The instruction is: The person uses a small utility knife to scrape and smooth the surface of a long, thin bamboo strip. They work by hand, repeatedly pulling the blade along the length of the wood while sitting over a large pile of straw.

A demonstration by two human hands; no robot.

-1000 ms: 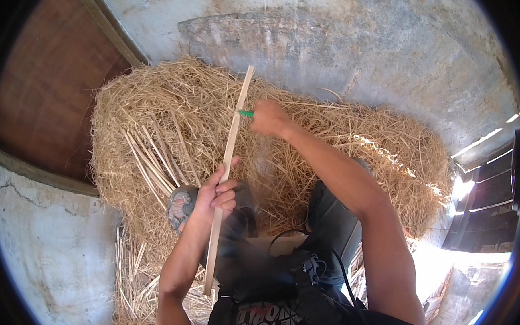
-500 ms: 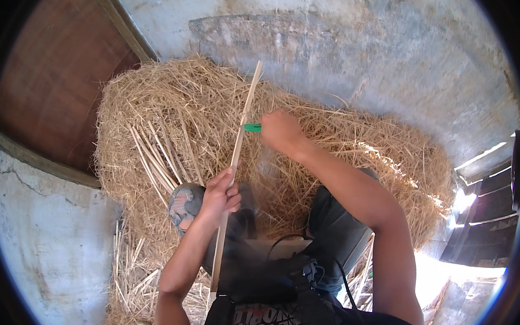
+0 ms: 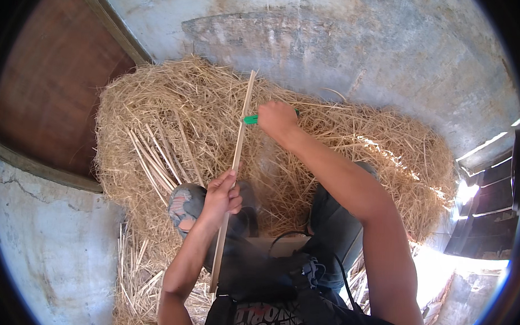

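A long, pale flat strip that looks like split bamboo (image 3: 241, 136) stands at a slant in front of me, its lower end near my lap. My left hand (image 3: 221, 195) is closed around its middle, by my left knee. Farther up the strip, my right hand (image 3: 277, 121) grips a green utility knife (image 3: 250, 120). The front end of the knife meets the strip's right edge; its blade is too small to make out. A bit of green also shows past the far side of my right fist.
A big heap of straw (image 3: 353, 128) spreads before my knees against a weathered wall (image 3: 332, 50). Several thin pale sticks (image 3: 157, 159) rest on the straw at left, with more loose strips (image 3: 133, 272) below. A brown panel (image 3: 56, 86) stands at far left.
My right hand and the knife have shifted slightly up along the strip. The strip's upper end sits a little lower and farther left. My left hand keeps its hold.
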